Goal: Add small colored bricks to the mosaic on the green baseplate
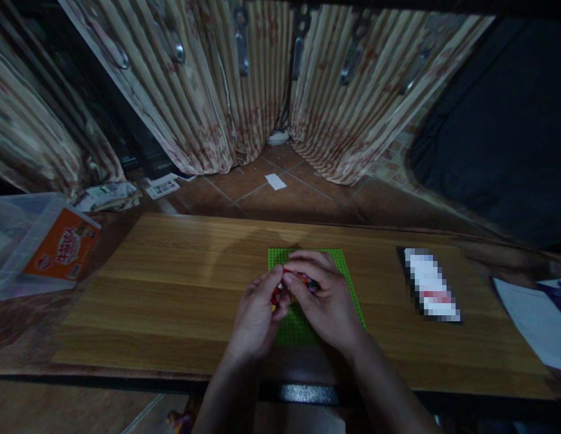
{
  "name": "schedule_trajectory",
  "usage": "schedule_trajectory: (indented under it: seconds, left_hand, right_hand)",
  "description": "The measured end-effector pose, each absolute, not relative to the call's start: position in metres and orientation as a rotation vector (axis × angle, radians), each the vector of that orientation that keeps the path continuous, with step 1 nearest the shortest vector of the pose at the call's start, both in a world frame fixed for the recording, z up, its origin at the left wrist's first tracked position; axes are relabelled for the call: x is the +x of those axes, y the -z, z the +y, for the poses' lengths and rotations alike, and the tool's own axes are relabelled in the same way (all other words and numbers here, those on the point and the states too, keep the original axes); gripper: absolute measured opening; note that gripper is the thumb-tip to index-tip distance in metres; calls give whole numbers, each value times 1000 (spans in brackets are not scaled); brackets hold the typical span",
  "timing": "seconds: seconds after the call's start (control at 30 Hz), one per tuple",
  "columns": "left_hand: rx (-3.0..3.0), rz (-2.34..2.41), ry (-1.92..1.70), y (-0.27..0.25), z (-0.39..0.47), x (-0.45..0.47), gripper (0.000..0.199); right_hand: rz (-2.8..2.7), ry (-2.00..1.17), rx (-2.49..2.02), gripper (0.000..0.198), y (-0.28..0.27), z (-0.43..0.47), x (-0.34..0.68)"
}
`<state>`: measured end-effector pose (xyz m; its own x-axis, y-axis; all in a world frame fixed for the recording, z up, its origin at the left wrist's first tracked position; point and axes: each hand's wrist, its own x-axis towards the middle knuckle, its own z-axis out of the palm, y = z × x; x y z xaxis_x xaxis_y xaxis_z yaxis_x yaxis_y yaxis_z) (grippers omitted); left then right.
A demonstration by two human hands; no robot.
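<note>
A green studded baseplate (292, 330) lies on the wooden tabletop, directly beneath both hands. My left hand (257, 313) is closed, its thumb and fingers pinching small red and yellow toy bricks (275, 298). Close against it, my right hand (330, 301) curls around several small multicoloured toy bricks (310, 283). The fingertips of both hands meet at a small red piece (286, 270). Fingers cover most of the bricks, so their exact shapes and how they join are hidden.
On the wooden table (172, 289), a dark phone-like object (432, 286) with a blurred face lies to the right. White papers (534, 319) are at the right edge. A clear plastic bin (18, 241) with an orange label stands left. Striped curtains (194, 90) hang behind.
</note>
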<state>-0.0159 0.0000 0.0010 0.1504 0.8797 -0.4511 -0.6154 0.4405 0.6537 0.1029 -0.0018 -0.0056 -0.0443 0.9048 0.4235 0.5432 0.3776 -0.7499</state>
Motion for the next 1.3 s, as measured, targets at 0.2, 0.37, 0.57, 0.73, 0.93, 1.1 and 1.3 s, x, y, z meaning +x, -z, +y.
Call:
schedule_trajectory:
  seconds: [0.2,0.37,0.57,0.73,0.93,1.1,1.3]
  left_hand:
    - [335,876,-1091,1,0,-17,28]
    - [356,875,-1098,3,1,-19,30]
    - [389,892,-1096,3,0,-19,30]
    - [389,916,-1102,3,1,-19,31]
    - [376,909,-1104,4,2,-20,30]
    - [392,928,-1115,5,1,-19,31]
    - [368,936,-1112,5,1,-19,31]
  right_hand:
    - [-1711,-499,-1277,16,7,-2,103]
    - [-1699,-508,-1263,15,6,-1,104]
    - [-1683,-512,-1264,13,5,-1,105]
    - [-1676,-511,-1267,12,6,0,105]
    - [-1677,-519,-1266,13,7,0,106]
    - [-1695,-523,-1238,11,7,0,107]
    - [-1694,-535,-1234,11,5,0,108]
